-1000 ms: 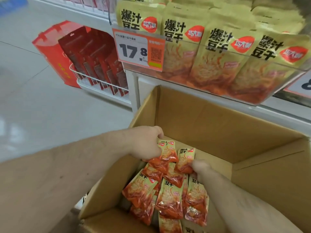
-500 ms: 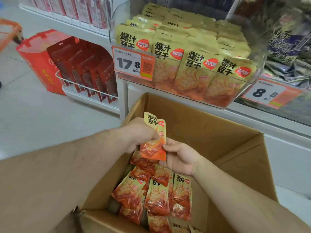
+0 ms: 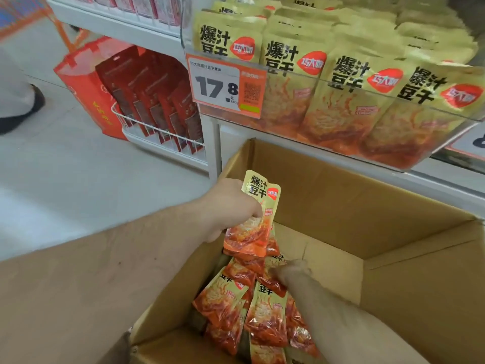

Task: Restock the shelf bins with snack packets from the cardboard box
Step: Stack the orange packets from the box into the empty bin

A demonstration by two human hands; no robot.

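Observation:
My left hand (image 3: pixel 231 206) grips a small stack of yellow-and-orange snack packets (image 3: pixel 253 219), held upright above the open cardboard box (image 3: pixel 341 206). My right hand (image 3: pixel 291 273) reaches down into the box and its fingers are among the loose packets (image 3: pixel 265 311) lying at the bottom left; how the fingers lie is blurred. Above the box, the clear shelf bin (image 3: pixel 393 153) stands full of the same packets (image 3: pixel 349 101) in rows.
An orange price tag reading 17.8 (image 3: pixel 225 88) hangs on the bin's left front. A white wire basket (image 3: pixel 157 132) with dark red packs and a red bag (image 3: pixel 86 82) stand to the left. A person's shoe (image 3: pixel 21 111) shows on the floor at far left.
My right hand let go of the held packets and dropped back into the box. My left hand keeps the stack raised. The camera moved closer to the shelf bin.

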